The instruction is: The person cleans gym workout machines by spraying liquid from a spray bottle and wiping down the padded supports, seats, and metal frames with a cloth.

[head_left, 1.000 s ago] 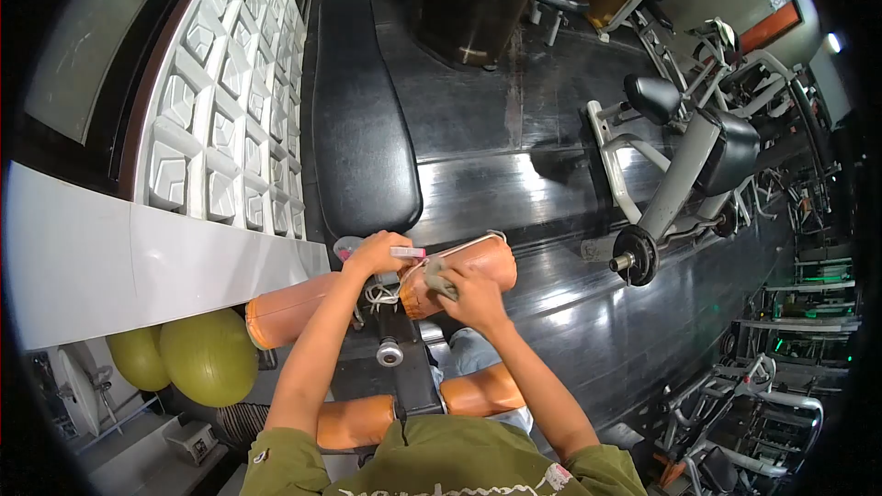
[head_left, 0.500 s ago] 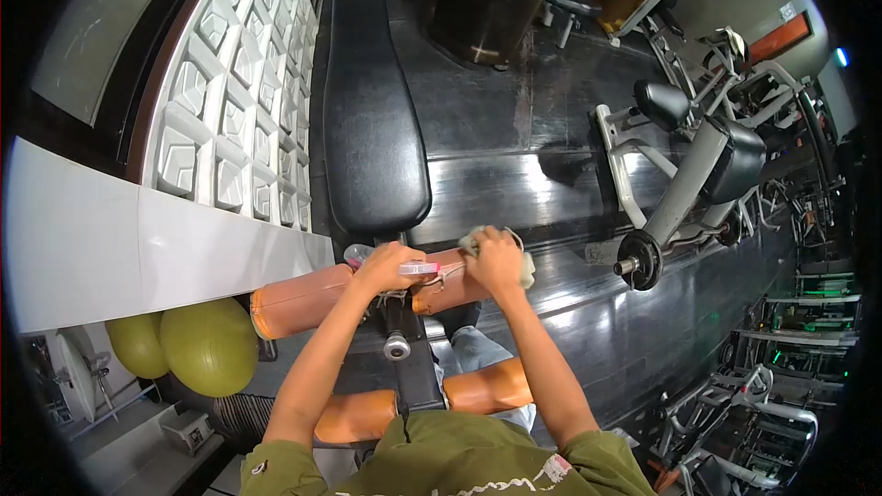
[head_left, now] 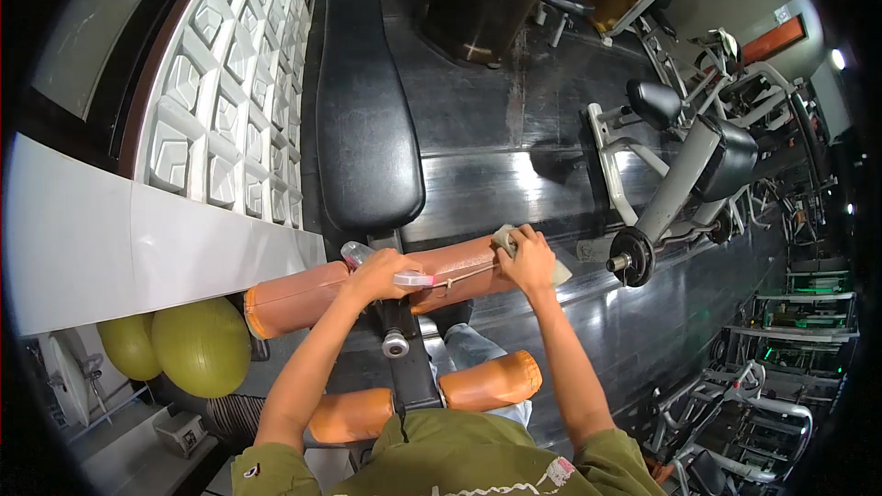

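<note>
My left hand (head_left: pixel 375 276) is closed around a clear spray bottle (head_left: pixel 352 252), its pink and white nozzle pointing right over the foam roller pad. In my right hand (head_left: pixel 530 264) is a greyish cloth (head_left: pixel 504 238), pressed on the right end of the brown roller pad (head_left: pixel 464 287). Fine wet droplets show on top of that pad, and a thin cord or seam runs along it. To the left, the other brown roller pad (head_left: pixel 299 296) sticks out from the same bar. Two orange roller pads (head_left: pixel 487 387) lie closer to my body.
Ahead stretches a black padded bench (head_left: pixel 367 142). White lattice blocks (head_left: pixel 220 110) and a white ledge (head_left: pixel 83 248) stand at left, above green exercise balls (head_left: pixel 197 346). A grey machine with a weight plate (head_left: pixel 631 257) stands at right on the dark floor.
My right hand has slid the cloth rightward along the roller pad, uncovering its wet top. The left hand keeps hold of the spray bottle in about the same place.
</note>
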`<state>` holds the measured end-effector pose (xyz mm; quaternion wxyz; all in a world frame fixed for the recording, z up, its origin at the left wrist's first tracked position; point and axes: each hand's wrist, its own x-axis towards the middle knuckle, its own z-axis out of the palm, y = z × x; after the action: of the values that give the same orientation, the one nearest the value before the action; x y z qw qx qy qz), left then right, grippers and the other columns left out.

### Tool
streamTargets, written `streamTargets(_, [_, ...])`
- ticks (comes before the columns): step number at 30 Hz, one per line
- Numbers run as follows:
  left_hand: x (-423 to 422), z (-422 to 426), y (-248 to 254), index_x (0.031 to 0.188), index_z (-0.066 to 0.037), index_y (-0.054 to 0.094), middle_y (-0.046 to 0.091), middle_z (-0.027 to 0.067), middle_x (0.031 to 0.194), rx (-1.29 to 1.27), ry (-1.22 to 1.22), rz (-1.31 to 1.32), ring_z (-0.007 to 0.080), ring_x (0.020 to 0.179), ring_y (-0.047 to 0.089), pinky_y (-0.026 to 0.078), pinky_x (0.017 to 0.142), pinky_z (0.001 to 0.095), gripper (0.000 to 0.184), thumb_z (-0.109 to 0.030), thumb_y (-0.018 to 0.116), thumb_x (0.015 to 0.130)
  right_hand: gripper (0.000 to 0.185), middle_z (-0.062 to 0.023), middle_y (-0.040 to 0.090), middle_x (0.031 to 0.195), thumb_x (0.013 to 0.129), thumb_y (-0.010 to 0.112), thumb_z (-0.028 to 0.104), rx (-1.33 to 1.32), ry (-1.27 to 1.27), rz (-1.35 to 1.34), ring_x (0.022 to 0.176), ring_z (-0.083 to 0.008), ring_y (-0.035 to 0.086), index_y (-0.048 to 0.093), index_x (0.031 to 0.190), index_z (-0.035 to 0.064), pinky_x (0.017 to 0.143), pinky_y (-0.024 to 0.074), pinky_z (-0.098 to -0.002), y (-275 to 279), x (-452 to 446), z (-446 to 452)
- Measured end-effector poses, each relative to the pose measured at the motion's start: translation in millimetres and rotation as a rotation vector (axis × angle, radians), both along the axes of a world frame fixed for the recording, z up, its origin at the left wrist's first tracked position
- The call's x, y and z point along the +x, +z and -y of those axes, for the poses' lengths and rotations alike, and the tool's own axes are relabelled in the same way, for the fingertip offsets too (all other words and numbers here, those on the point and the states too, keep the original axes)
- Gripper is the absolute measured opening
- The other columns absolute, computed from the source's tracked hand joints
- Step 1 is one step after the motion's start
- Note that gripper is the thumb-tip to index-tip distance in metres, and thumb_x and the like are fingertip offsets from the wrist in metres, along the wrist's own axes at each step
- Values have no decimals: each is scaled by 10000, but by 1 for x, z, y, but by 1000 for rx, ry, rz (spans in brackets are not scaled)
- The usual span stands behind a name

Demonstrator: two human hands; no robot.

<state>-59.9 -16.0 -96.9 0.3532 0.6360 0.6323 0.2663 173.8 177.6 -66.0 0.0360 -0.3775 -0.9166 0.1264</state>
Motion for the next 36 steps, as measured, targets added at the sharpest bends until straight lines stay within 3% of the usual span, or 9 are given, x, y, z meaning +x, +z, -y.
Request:
streamTargets(5, [2, 4, 6, 924, -141, 729, 710, 137, 825, -8, -18, -28, 355, 773, 677, 519, 698, 459, 220, -233, 769, 728, 290, -86, 694, 1020, 740, 717, 329, -13, 146, 87, 935, -331, 668, 729, 919, 101, 812, 566, -474, -25, -61, 38])
streamTargets(11, [-2, 2, 19, 945, -145, 726, 700, 141, 809, 24, -82, 28, 369, 763, 664, 507, 688, 471, 282, -170, 757, 666, 381, -106, 710, 1071, 775, 685, 377, -373, 476, 88, 976, -346, 680, 749, 1039, 110, 872, 543, -451, -22, -80, 15])
streamTargets(16, [-9, 0, 0, 907, -102, 701, 699, 132, 824, 76, 72, -2, 369, 823, 660, 496, 702, 462, 230, -222, 771, 724, 422, -125, 709, 1108, 759, 708, 436, -212, 71, 272, 968, -354, 694, 769, 1038, 125, 849, 563, -460, -5, -39, -40])
streamTargets(20, [-10, -20, -11, 839, -129, 683, 684, 85, 858, 95, 204, 16, 342, 870, 661, 514, 730, 460, 285, -379, 785, 750, 297, -89, 688, 1037, 743, 726, 322, -109, 84, 115, 910, -353, 689, 756, 942, 103, 801, 573, -444, -6, -24, -11])
streamTargets(24, [-19, -27, -23, 808, -117, 681, 702, 102, 794, -152, 112, 47, 351, 791, 676, 514, 692, 444, 305, -389, 803, 743, 266, -76, 661, 1020, 751, 740, 281, -88, 115, -71, 928, -331, 672, 731, 950, 105, 771, 567, -441, 2, 2, 28])
streamTargets(30, [-17, -19, -12, 955, -138, 732, 724, 113, 837, -92, -6, 127, 331, 777, 689, 519, 702, 424, 313, -364, 805, 751, 305, -64, 672, 1075, 731, 771, 240, -156, 69, -112, 944, -309, 650, 726, 1014, 134, 785, 554, -423, 2, 36, 38])
streamTargets(32, [-7, -8, -25, 957, -136, 734, 725, 121, 844, -42, 51, 72, 337, 778, 687, 518, 701, 428, 318, -367, 806, 751, 328, -73, 672, 1100, 722, 769, 224, -36, -118, -143, 957, -302, 639, 721, 1037, 147, 790, 553, -420, -6, 19, 43])
streamTargets(35, [0, -1, -13, 984, -134, 743, 715, 148, 831, 58, 133, -6, 363, 782, 676, 517, 704, 441, 341, -371, 808, 747, 307, -74, 668, 1091, 724, 751, 195, 148, -40, -228, 973, -310, 636, 719, 1023, 133, 786, 548, -434, -18, -21, 64])
streamTargets(36, [0, -1, -10, 985, -130, 745, 719, 144, 839, -21, 102, 10, 366, 792, 677, 520, 717, 443, 342, -372, 806, 749, 289, -80, 671, 1067, 726, 736, 188, -16, -22, -212, 965, -320, 641, 722, 1007, 120, 783, 545, -443, -25, -36, 81])
